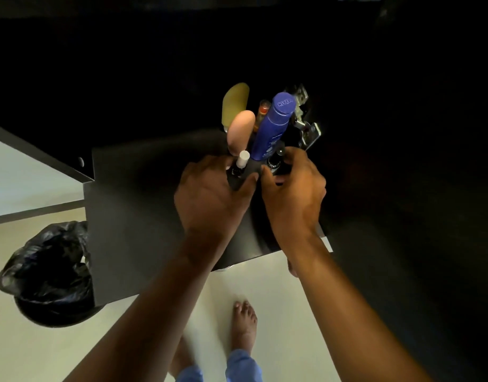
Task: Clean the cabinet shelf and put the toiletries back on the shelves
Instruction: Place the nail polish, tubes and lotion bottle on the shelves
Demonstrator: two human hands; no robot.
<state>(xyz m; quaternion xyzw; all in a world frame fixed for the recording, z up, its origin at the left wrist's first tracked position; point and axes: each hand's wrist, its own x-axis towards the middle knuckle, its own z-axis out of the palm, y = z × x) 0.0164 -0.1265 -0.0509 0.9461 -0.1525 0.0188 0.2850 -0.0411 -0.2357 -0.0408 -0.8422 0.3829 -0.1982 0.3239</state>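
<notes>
**Restocking step: small bottles going in at shelf front**

Reading this as the put-back phase. A cluster of toiletries already stands on the black shelf, toward 12 o'clock from my hands: blue Nivea bottle, peach tube just left of it, olive-yellow tube behind that, and a small amber bottle with a red band wedged between them.

Hands sit close together, not touching, at the cluster's near edge. Left hand is pinching a small dark bottle with a white cap. Right hand is curled round a small dark bottle with a black cap, directly at 6 o'clock of the Nivea.

Next move, my call: seat both upright, let go without nudging the tall Nivea or the tubes. They're packed tight and look tippy.

Hard to make out:
- Cabinet interior is near black, so I can't see the back wall, other shelves or the right side.
- Can't tell if either small bottle is touching the shelf yet.
- Labels on the small ones are unreadable.
- Metal hinge at 1 o'clock, door itself lost in the dark.
- Bin with a black bag on the floor at 8 o'clock.
</notes>
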